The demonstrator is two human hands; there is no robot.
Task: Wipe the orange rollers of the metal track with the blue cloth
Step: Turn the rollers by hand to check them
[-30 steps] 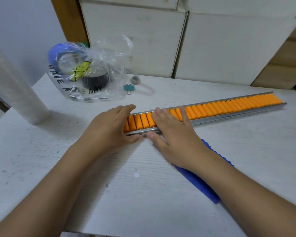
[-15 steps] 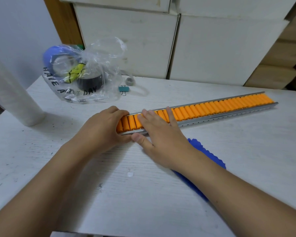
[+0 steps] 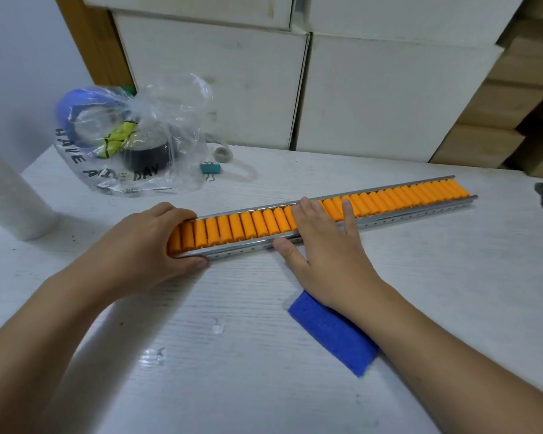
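Metal track [image 3: 389, 216] lies diagonally across the white surface [image 3: 420, 277], far end near the right edge, bare room in front of it. Left hand [image 3: 145, 249] has a narrow grip clamped on the track's near end. Right hand [image 3: 323, 245] lies flat and spread over the orange rollers [image 3: 239, 225], thumb on the front rail, holding nothing. Blue cloth [image 3: 329, 333] lies on the surface under the right wrist, apart from the track. Plastic bag [image 3: 132, 142] and binder clip [image 3: 210, 168] sit behind.

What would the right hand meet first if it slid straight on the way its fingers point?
Probably nothing on the table: the right hand lies across the orange rollers, and past the track's far rail bare tabletop leads to white boxes.
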